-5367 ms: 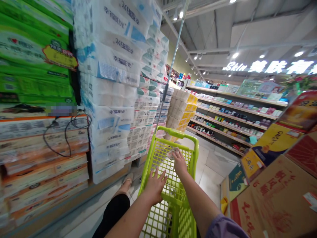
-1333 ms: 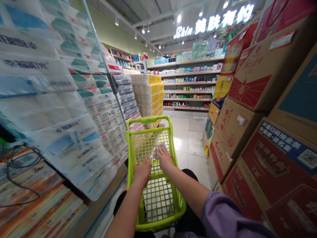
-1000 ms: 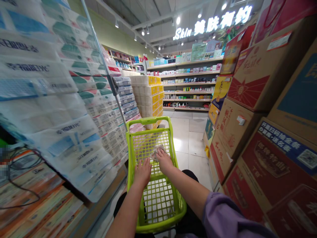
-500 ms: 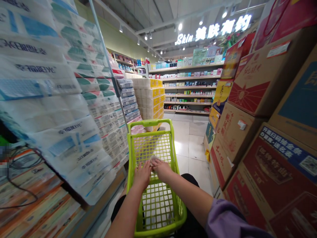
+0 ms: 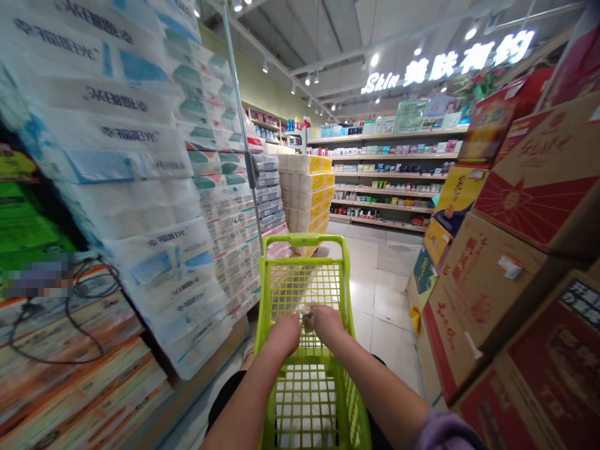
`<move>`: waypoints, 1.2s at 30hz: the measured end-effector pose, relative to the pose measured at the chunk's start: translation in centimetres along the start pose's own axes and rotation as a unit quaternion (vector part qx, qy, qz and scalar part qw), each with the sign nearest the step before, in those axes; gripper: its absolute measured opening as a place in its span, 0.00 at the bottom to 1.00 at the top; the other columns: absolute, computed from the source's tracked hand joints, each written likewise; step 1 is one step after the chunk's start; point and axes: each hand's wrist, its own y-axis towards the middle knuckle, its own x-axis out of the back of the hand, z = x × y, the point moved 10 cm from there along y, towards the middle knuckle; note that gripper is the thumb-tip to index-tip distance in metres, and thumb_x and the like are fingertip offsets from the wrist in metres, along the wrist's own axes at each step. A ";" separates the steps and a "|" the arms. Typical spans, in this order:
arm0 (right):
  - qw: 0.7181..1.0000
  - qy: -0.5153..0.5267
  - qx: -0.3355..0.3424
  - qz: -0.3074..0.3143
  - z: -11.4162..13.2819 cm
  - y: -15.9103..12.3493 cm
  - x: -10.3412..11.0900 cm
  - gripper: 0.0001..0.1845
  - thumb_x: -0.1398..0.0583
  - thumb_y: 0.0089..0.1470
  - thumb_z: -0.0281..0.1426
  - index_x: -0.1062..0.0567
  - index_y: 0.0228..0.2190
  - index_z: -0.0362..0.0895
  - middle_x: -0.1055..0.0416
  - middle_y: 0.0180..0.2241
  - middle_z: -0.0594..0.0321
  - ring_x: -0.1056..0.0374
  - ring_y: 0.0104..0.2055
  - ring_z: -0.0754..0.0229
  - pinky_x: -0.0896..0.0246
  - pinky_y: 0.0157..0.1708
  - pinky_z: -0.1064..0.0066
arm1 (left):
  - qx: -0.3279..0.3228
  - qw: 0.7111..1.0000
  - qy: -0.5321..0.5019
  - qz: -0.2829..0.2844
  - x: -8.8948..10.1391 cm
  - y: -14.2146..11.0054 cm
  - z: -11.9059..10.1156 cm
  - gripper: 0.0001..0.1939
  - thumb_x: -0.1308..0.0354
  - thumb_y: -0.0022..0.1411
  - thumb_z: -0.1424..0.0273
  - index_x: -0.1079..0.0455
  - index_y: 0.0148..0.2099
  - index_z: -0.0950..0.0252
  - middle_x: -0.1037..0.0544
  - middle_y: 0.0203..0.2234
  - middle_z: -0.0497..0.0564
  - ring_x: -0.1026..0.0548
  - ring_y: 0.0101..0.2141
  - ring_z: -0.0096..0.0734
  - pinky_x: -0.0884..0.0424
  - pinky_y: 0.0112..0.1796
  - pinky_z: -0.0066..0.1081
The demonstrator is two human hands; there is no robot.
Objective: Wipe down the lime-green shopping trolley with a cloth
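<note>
A lime-green mesh shopping cart (image 5: pixel 304 245) stands in front of me in a store aisle, with a metal pole (image 5: pixel 244 134) rising from its left corner. Both my hands hover over the basket, close together. My right hand (image 5: pixel 327 320) is closed on a crumpled whitish cloth (image 5: pixel 307 310). My left hand (image 5: pixel 285 332) sits right beside it, fingers curled and touching the same cloth. The basket looks empty through its mesh floor.
Stacked toilet-paper packs (image 5: pixel 140 181) fill the left side, with a loose black cable (image 5: pixel 70 312) hanging low. Brown and red cartons (image 5: pixel 506 250) are piled on the right. Shelves of small goods (image 5: pixel 384 181) stand at the aisle's far end, beyond pale floor tiles (image 5: pixel 384 294).
My left hand has gone from lying spread on the mesh to curling against my right hand and the cloth. Both hands drew back towards me, and the view shifted.
</note>
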 end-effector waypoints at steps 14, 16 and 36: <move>0.965 0.036 -0.126 -0.229 -6.6 11.9 2.9 0.35 0.56 0.51 0.18 0.38 0.60 0.42 0.48 0.64 0.56 0.60 0.68 0.50 0.56 0.62 0.51 | 0.012 0.998 -0.006 0.069 1.5 4.0 1.0 0.21 0.56 0.62 0.61 0.23 0.41 0.65 0.20 0.38 0.61 0.23 0.42 0.45 0.29 0.43 0.41; 0.969 0.023 -0.113 -0.218 -6.6 12.3 2.7 0.33 0.55 0.52 0.20 0.37 0.59 0.42 0.46 0.63 0.56 0.58 0.67 0.49 0.56 0.62 0.52 | 0.014 0.996 -0.008 0.083 1.6 4.9 1.2 0.20 0.54 0.61 0.59 0.23 0.39 0.64 0.20 0.38 0.60 0.23 0.42 0.46 0.29 0.43 0.40; 0.988 -0.014 -0.011 -0.155 -3.3 13.9 0.7 0.33 0.54 0.52 0.19 0.39 0.60 0.40 0.47 0.64 0.57 0.61 0.67 0.49 0.56 0.62 0.55 | 0.187 0.937 -0.014 -0.293 6.7 11.1 10.4 0.26 0.60 0.67 0.63 0.46 0.65 0.64 0.41 0.64 0.53 0.50 0.64 0.47 0.53 0.62 0.50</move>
